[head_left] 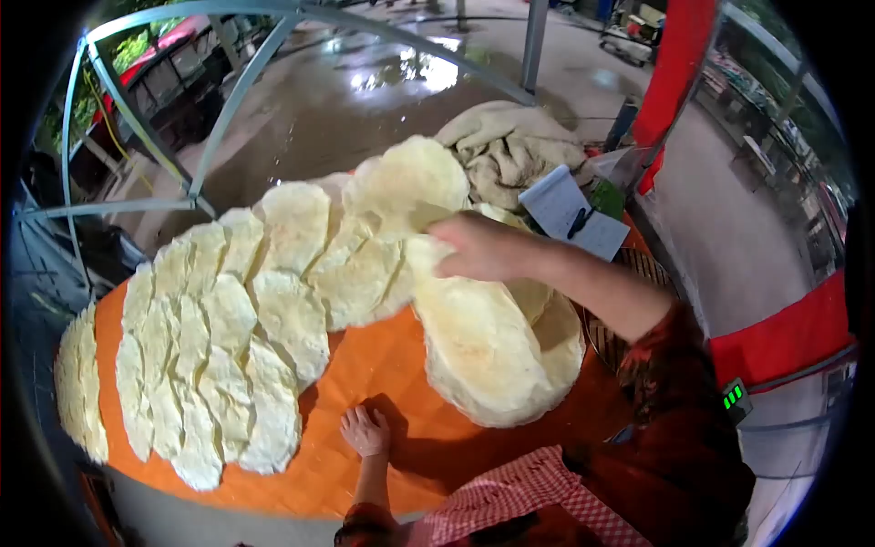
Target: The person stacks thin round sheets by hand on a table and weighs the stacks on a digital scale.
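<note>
My right hand (481, 246) is closed on the far edge of a large pale flatbread (478, 333), which is partly lifted and hangs toward me. Under it lie more round flatbreads (558, 342), partly covered. My left hand (365, 432) lies with fingers spread on the orange tablecloth (374, 369) and holds nothing. To its left, overlapping rows of thin flatbreads (219, 319) spread across the cloth. Another flatbread (410, 175) lies beyond my right hand.
A crumpled beige cloth (510, 150) sits at the back edge. Beside it are an open notebook (570, 214) with a dark pen (579, 221) and a woven basket (638, 264), partly behind my right arm. A metal frame (241, 96) stands beyond the table. The floor outside looks wet.
</note>
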A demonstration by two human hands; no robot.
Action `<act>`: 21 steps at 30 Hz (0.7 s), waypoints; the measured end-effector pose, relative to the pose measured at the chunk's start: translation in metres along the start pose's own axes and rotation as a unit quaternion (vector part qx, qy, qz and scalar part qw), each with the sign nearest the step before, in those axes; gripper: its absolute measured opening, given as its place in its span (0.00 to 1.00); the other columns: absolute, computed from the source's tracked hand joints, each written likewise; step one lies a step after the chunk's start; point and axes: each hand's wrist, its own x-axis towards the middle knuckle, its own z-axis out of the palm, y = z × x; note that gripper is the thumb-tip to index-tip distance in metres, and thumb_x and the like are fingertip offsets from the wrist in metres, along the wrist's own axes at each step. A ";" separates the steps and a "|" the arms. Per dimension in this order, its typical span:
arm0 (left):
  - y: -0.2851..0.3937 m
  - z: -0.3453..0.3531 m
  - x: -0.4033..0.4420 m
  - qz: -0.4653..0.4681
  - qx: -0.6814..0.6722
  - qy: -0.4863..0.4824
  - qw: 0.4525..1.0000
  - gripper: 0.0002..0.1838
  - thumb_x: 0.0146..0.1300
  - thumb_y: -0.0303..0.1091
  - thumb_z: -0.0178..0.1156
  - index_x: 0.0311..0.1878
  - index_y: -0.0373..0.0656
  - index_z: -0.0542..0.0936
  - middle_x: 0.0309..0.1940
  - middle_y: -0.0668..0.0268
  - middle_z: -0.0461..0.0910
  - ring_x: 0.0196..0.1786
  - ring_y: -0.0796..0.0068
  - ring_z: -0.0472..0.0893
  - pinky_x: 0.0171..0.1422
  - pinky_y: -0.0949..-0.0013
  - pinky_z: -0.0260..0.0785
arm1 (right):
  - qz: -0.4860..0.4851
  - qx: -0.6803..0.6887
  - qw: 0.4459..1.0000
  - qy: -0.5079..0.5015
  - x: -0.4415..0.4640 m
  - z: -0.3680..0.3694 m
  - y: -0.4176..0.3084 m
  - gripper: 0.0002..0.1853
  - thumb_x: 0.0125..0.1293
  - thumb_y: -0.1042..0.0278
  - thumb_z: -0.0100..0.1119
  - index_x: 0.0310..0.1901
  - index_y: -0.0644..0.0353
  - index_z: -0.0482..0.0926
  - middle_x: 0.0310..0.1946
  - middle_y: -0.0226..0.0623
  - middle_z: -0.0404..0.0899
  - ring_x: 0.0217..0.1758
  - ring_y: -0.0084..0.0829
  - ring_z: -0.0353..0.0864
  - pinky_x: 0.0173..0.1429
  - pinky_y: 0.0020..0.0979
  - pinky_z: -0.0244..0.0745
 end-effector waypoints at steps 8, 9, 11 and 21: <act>-0.043 0.037 0.034 0.045 -0.103 0.037 0.993 0.06 0.54 0.33 0.60 0.26 0.45 0.75 0.24 0.63 0.75 0.32 0.61 0.74 0.40 0.60 0.59 | 0.090 0.156 0.982 0.047 0.170 -0.075 -0.052 0.14 0.51 0.75 0.63 0.42 0.65 0.79 0.33 0.36 0.81 0.36 0.28 0.81 0.38 0.30 0.75; -0.043 0.034 0.034 0.047 -0.111 0.043 0.992 0.06 0.54 0.33 0.61 0.26 0.45 0.75 0.24 0.63 0.74 0.31 0.60 0.74 0.40 0.60 0.59 | 0.105 0.173 0.972 0.123 0.182 -0.086 -0.035 0.13 0.51 0.75 0.64 0.41 0.65 0.79 0.32 0.36 0.81 0.37 0.30 0.82 0.40 0.31 0.76; -0.040 0.033 0.037 0.042 -0.129 0.066 0.989 0.06 0.53 0.33 0.61 0.25 0.45 0.74 0.23 0.62 0.74 0.30 0.60 0.74 0.40 0.60 0.58 | 0.086 0.232 0.955 0.166 0.197 -0.097 0.028 0.14 0.52 0.73 0.65 0.42 0.65 0.80 0.35 0.38 0.82 0.38 0.33 0.82 0.43 0.35 0.77; -0.029 0.022 0.050 0.022 -0.126 0.014 0.992 0.12 0.52 0.31 0.61 0.20 0.45 0.68 0.18 0.61 0.66 0.26 0.56 0.69 0.38 0.55 0.58 | 0.437 -0.233 0.788 0.365 0.185 -0.010 0.397 0.27 0.48 0.58 0.68 0.51 0.58 0.78 0.49 0.47 0.79 0.52 0.43 0.79 0.51 0.41 0.74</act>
